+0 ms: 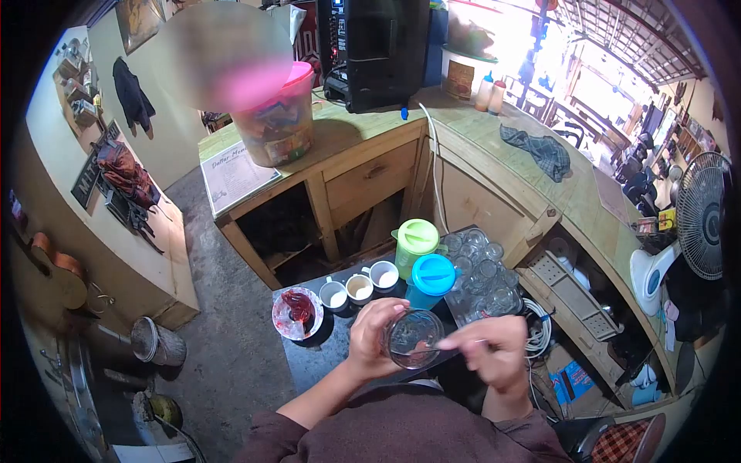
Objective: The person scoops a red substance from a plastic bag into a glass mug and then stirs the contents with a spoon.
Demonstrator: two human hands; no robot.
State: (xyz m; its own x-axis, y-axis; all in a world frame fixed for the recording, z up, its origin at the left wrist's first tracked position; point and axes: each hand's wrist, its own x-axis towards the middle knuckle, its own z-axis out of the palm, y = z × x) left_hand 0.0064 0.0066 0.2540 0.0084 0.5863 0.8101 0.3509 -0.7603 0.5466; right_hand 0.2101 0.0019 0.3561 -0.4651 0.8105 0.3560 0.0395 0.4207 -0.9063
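Note:
A clear drinking glass (pixel 415 328) is wrapped by the fingers of my left hand (pixel 370 339), its mouth tilted up toward me. My right hand (pixel 498 351) pinches the handle of a thin metal spoon (pixel 429 352), whose far end reaches into the glass. What is inside the glass is hard to make out. Just beyond my left hand stand a white cup (pixel 333 295), a second cup (pixel 359 288) and a third cup (pixel 384 275), each with pale contents. A blue-lidded pitcher (pixel 432 276) and a green-lidded pitcher (pixel 417 238) rise behind the glass.
Left of the cups sits a patterned bowl (pixel 279 327) holding something red in plastic. Several upturned glasses (pixel 485 270) crowd the right of the low table (pixel 305 366). A wooden counter (pixel 363 143) wraps around, carrying a bucket (pixel 274 131), a speaker (pixel 382 54) and a fan (pixel 702 216).

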